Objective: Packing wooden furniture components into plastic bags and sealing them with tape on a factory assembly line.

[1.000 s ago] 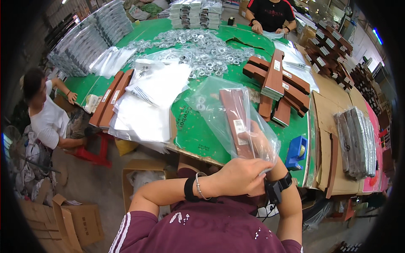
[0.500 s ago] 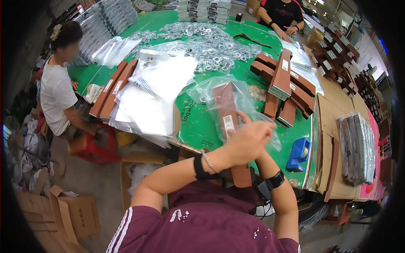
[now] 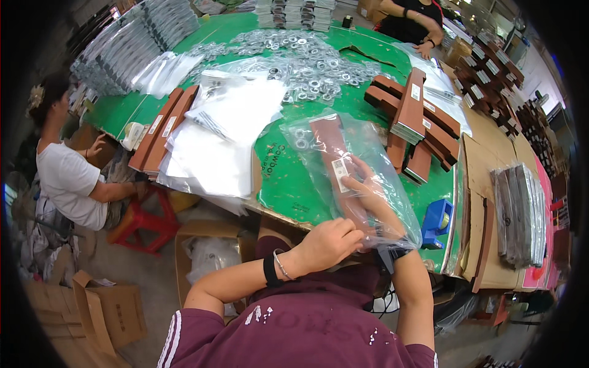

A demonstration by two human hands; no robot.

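Note:
A reddish-brown bar (image 3: 329, 136) with a white label lies in a clear plastic bag (image 3: 392, 184), slanting over the near edge of the green table. My right hand (image 3: 369, 189) is closed on the bar beside its label, with the bag's film spread over the hand and wrist. My left hand (image 3: 328, 242) pinches the bag's edge at the near end, close to my right wrist. Metal rings in clear plastic (image 3: 300, 138) show at the bag's far left corner; I cannot tell whether they are inside it.
White plastic bags (image 3: 215, 153) are piled at left beside two brown bars (image 3: 162, 132). Bagged rings (image 3: 307, 67) cover the far table. More brown bars (image 3: 414, 122) are stacked at right, near a blue tape dispenser (image 3: 435, 224). One person (image 3: 67, 178) sits left; another (image 3: 417, 24) works at far right.
My left hand has moved down and left, off my right hand. The bag now reaches over my right wrist. The person at left has leaned back.

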